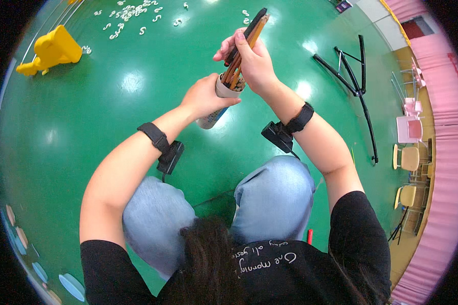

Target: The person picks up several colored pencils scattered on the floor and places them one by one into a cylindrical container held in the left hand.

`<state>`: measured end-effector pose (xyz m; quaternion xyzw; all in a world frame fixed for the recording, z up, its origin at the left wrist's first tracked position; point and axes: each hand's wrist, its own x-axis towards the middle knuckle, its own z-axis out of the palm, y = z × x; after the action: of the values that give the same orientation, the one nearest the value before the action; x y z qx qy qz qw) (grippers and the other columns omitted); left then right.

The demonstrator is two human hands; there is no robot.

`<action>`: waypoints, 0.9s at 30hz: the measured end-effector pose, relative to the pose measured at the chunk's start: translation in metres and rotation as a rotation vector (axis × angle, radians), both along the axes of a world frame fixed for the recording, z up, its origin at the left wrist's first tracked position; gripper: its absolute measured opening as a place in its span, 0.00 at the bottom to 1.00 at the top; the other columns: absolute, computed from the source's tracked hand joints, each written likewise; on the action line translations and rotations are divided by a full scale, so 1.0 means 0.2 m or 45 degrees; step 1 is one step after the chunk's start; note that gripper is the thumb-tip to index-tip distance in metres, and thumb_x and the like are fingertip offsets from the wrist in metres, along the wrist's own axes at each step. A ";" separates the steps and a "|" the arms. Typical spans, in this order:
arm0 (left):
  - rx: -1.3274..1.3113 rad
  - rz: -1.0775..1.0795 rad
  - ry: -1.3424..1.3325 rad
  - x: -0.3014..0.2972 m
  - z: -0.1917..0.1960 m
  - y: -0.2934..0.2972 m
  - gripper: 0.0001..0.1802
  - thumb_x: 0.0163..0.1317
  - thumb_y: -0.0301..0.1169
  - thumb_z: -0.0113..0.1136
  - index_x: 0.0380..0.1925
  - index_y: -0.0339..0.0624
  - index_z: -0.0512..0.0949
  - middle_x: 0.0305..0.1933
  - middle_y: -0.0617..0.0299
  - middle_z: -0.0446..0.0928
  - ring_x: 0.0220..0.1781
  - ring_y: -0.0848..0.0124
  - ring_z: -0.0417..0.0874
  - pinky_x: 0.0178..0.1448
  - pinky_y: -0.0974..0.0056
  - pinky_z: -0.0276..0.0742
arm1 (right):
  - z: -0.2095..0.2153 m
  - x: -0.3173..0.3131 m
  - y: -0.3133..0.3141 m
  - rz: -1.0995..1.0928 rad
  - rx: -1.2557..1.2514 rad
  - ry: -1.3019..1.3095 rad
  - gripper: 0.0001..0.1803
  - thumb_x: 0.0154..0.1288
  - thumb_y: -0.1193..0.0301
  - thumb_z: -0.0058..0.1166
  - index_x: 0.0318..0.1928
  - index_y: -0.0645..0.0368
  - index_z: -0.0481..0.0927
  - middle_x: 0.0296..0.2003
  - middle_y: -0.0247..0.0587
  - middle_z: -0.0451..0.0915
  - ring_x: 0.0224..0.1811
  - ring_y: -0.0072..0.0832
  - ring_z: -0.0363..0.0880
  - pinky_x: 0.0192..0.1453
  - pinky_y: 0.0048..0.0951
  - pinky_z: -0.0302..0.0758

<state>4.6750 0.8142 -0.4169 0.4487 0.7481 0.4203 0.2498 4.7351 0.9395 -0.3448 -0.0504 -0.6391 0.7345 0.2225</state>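
My left hand (202,96) is wrapped round a light-coloured cylindrical pencil holder (208,120), which tilts with its mouth up and away from me. Several pencils (260,26), mostly brown and one thick and dark, are gripped in my right hand (258,63) just above the mouth. Their lower ends reach down to the holder's opening; how deep they sit inside is hard to tell. More pencil ends show in the holder beside them. Each wrist wears a black strap with a small black box, the left box (170,157) and the right box (277,135).
White S-shaped pieces (132,12) lie scattered on the green floor (86,132) ahead. A yellow plastic object (56,48) stands at far left, and a folded-out black tripod (360,93) lies at right. Small chairs (408,157) line the pink curtain (442,178). A red stick-shaped item (309,236) is near my right side.
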 end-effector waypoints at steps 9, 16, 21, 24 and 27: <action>0.063 0.078 -0.141 0.00 -0.01 -0.01 0.34 0.43 0.52 0.70 0.41 0.35 0.74 0.41 0.50 0.80 0.43 0.60 0.82 0.49 0.60 0.76 | -0.05 0.00 -0.03 0.038 0.073 0.129 0.12 0.73 0.61 0.38 0.42 0.57 0.60 0.30 0.39 0.73 0.31 0.30 0.79 0.39 0.31 0.76; 0.026 0.102 -0.131 0.01 0.07 -0.03 0.34 0.43 0.52 0.70 0.41 0.36 0.74 0.41 0.52 0.80 0.43 0.61 0.83 0.48 0.60 0.76 | -0.04 0.01 -0.10 0.189 0.062 0.144 0.12 0.74 0.62 0.37 0.44 0.58 0.59 0.30 0.41 0.73 0.33 0.32 0.79 0.42 0.34 0.78; 0.205 0.210 -0.214 0.00 0.04 -0.03 0.33 0.42 0.52 0.70 0.39 0.36 0.75 0.40 0.51 0.80 0.42 0.60 0.83 0.47 0.60 0.77 | -0.05 0.00 -0.06 0.165 0.096 0.075 0.10 0.74 0.65 0.36 0.45 0.60 0.61 0.35 0.44 0.78 0.40 0.33 0.80 0.47 0.34 0.78; 0.179 0.252 -0.110 0.00 0.04 -0.03 0.33 0.42 0.51 0.70 0.39 0.36 0.74 0.39 0.50 0.80 0.41 0.60 0.83 0.46 0.60 0.77 | -0.09 0.00 -0.05 0.116 0.234 0.063 0.10 0.74 0.66 0.37 0.45 0.61 0.63 0.39 0.46 0.80 0.44 0.31 0.79 0.48 0.32 0.76; 0.086 0.242 -0.034 0.00 0.06 -0.04 0.34 0.42 0.52 0.70 0.40 0.35 0.74 0.39 0.50 0.80 0.41 0.59 0.83 0.46 0.59 0.77 | -0.10 0.00 -0.03 0.039 0.378 0.044 0.10 0.73 0.66 0.38 0.44 0.61 0.65 0.41 0.47 0.81 0.47 0.28 0.78 0.51 0.30 0.75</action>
<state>4.6757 0.8070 -0.4057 0.3783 0.7693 0.4729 0.2037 4.7351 0.9331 -0.3653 0.0055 -0.7375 0.6360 0.2271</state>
